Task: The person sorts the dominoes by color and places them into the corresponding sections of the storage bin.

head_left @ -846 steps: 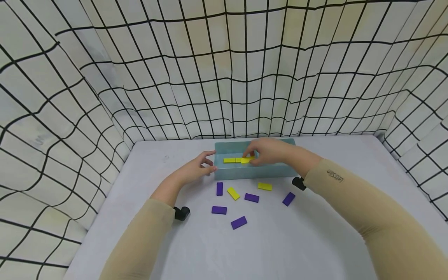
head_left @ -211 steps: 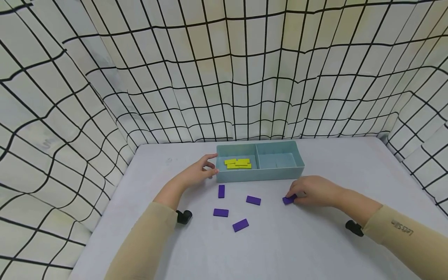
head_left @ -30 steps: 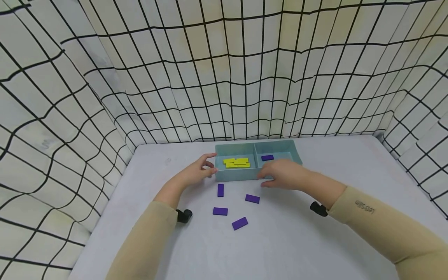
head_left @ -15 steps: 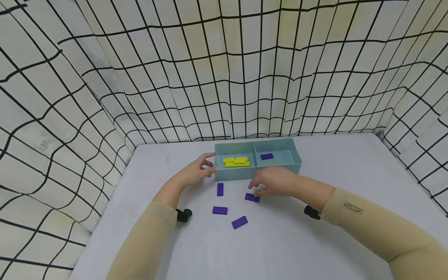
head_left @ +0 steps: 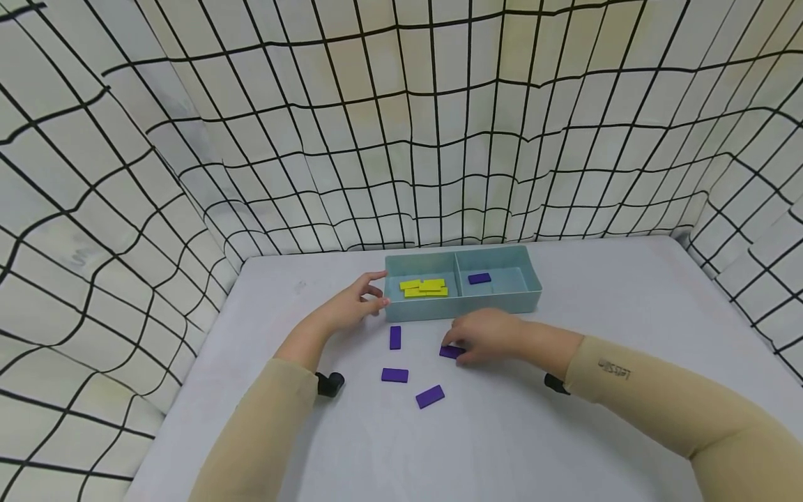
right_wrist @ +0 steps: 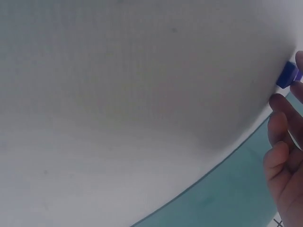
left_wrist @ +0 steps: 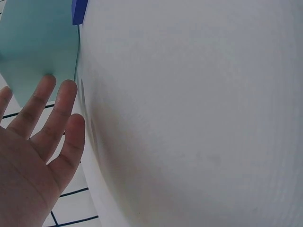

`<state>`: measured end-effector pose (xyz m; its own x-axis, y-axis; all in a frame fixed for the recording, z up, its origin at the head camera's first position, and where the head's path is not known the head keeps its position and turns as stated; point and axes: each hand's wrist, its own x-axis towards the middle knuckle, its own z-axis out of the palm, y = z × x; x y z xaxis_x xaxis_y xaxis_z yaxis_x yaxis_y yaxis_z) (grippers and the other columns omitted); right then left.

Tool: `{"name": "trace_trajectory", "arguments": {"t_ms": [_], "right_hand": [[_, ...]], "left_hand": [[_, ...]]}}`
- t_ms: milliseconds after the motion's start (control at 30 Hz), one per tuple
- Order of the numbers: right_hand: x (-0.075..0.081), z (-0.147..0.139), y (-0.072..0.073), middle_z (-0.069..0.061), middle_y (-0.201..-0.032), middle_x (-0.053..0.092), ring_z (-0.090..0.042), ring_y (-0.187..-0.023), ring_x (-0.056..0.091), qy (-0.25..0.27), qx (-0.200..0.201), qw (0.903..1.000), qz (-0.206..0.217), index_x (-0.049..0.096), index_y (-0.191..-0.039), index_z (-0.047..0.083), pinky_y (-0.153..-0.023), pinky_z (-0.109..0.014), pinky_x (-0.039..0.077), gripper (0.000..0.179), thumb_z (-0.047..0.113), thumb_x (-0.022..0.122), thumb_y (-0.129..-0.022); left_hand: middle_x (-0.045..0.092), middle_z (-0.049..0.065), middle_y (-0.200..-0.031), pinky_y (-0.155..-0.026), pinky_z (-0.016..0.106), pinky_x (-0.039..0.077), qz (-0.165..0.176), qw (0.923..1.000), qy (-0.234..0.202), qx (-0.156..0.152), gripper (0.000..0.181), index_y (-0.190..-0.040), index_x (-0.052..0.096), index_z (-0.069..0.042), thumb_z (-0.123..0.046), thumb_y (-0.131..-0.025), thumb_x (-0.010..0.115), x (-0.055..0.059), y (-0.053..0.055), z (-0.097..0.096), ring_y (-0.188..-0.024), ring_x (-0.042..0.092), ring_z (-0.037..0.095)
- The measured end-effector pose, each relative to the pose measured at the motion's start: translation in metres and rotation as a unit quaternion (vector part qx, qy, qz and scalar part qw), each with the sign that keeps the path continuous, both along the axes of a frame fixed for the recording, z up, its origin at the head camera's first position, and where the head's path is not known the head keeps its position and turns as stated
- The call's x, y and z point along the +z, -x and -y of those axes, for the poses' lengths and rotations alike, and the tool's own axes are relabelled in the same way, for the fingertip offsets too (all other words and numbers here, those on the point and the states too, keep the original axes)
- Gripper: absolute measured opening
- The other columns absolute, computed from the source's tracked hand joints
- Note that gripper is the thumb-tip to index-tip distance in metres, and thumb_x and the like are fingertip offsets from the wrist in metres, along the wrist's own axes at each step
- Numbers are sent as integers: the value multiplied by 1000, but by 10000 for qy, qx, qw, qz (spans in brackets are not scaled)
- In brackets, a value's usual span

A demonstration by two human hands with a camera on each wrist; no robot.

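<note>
In the head view a teal box with two compartments stands at the back of the table. My left hand touches the box's left end with extended fingers, which the left wrist view shows spread beside the teal wall. In front of the box my right hand has its thumb and index finger around a flat purple block, partly covered by the hand. Several yellow blocks lie stacked in the left compartment; one purple block lies in the right one.
Three more flat purple blocks lie on the white table: an upright-lying block close to the box, a level block and a slanted block. Black netting over white sheeting rises behind and at both sides.
Earlier, yellow blocks left the table and a purple block went into the right compartment. Over the last second my right hand came down from the box front onto another purple block; the left stayed.
</note>
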<state>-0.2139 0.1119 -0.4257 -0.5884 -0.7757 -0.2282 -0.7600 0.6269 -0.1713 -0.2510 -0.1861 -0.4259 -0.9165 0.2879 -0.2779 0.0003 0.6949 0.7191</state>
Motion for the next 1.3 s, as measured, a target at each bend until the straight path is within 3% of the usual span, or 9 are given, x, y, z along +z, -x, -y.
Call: {"name": "trace_trajectory", "arguments": {"t_ms": [133, 333, 667, 933, 1300], "right_hand": [[-2, 2, 0, 11, -96, 64, -6, -82, 56, -42, 58, 9999, -91, 71, -121, 26, -78, -28, 50, 36, 38, 76, -87], [-4, 2, -3, 11, -98, 67, -6, -87, 60, 22, -63, 9998, -180, 71, -119, 26, -82, -28, 51, 32, 32, 76, -88], [-7, -5, -6, 8, -99, 68, -8, -89, 63, 404, -161, 9986, -298, 74, -117, 24, -81, -27, 52, 30, 23, 77, -88], [2, -12, -3, 7, -103, 69, -9, -93, 63, 594, -56, 9977, -336, 74, -119, 23, -84, -30, 53, 32, 22, 76, -88], [26, -21, 5, 6, -107, 69, -16, -100, 65, 646, -473, 9966, -211, 73, -120, 26, -85, -34, 53, 31, 21, 74, -89]], "left_hand": [[52, 3, -139, -96, 46, 45, 16, 10000, -27, 34, 68, -153, 24, -45, -45, -97, 61, 0, 0, 0, -108, 62, 20], [52, 3, -139, -94, 45, 46, 5, 10000, -33, -6, 68, -154, 24, -44, -46, -97, 61, 0, -1, -1, -108, 62, 20], [52, 4, -138, -93, 44, 46, -54, 10000, 2, -79, 68, -154, 23, -43, -46, -97, 61, 0, 0, -4, -107, 62, 20], [52, 3, -138, -95, 46, 46, -69, 10000, 50, -20, 70, -154, 24, -43, -50, -96, 61, 0, 0, -1, -108, 62, 19], [52, 3, -138, -98, 48, 45, -56, 10000, 49, -7, 69, -154, 23, -44, -49, -96, 61, 0, -1, 2, -109, 63, 20]]}}
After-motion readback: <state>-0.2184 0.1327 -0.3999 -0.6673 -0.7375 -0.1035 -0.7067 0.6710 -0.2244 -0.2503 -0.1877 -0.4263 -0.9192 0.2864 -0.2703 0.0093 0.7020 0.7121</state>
